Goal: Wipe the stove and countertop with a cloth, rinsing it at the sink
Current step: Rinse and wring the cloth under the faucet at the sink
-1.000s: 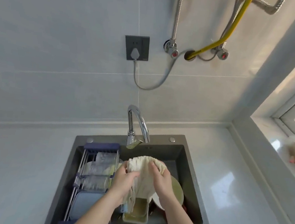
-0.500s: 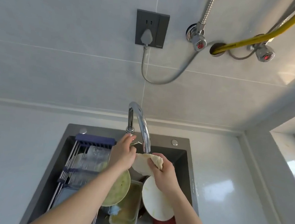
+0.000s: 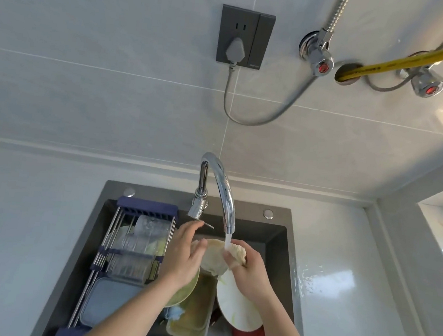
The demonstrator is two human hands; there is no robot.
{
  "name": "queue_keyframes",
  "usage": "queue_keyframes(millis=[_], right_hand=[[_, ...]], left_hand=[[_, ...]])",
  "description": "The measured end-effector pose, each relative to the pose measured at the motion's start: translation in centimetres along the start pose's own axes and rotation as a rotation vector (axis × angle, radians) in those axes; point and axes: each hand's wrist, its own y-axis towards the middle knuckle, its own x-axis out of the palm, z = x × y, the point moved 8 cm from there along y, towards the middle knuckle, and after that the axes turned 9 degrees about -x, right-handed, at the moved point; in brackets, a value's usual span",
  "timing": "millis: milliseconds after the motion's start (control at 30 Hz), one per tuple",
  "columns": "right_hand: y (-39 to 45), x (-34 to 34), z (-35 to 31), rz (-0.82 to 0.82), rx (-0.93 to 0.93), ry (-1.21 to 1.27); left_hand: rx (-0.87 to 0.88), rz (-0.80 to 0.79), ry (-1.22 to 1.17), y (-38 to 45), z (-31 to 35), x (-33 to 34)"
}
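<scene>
A crumpled cream cloth (image 3: 213,259) is held over the dark sink (image 3: 289,256), under a thin stream of water running from the chrome faucet (image 3: 222,186). My right hand (image 3: 250,271) grips the cloth's right side, where the water lands. My left hand (image 3: 181,256) holds the left edge, with the thumb lying across the cloth, just below the faucet lever (image 3: 207,224). The white countertop (image 3: 365,287) lies on both sides of the sink. No stove is in view.
A drying rack (image 3: 127,253) with glass jars spans the sink's left half. Below my hands lie a green plate (image 3: 184,290), a white plate (image 3: 237,311) and a dirty tray (image 3: 191,318). The wall carries a socket (image 3: 245,37), valves and a yellow hose (image 3: 401,60).
My left hand left the cloth, reached the faucet lever, then came back down to the cloth. Water now runs onto the cloth. The view has tilted downward.
</scene>
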Motion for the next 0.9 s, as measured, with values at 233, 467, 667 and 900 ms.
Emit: queue_keyframes(millis=[233, 467, 667, 900], right_hand=[[-0.8, -1.0, -0.6, 0.107, 0.022, 0.149], [-2.6, -2.8, 0.8, 0.213, 0.086, 0.141], [-3.2, -1.6, 2.1, 0.229, 0.066, -0.070], [-3.0, -1.1, 0.7, 0.238, -0.074, -0.380]], left_hand=[[0.068, -0.012, -0.028, -2.5, -0.2, 0.8], [0.109, 0.061, -0.069, -2.9, 2.5, 0.2], [0.167, 0.061, 0.009, -3.4, 2.7, -0.4], [0.175, 0.113, 0.015, -3.2, 3.1, -2.4]])
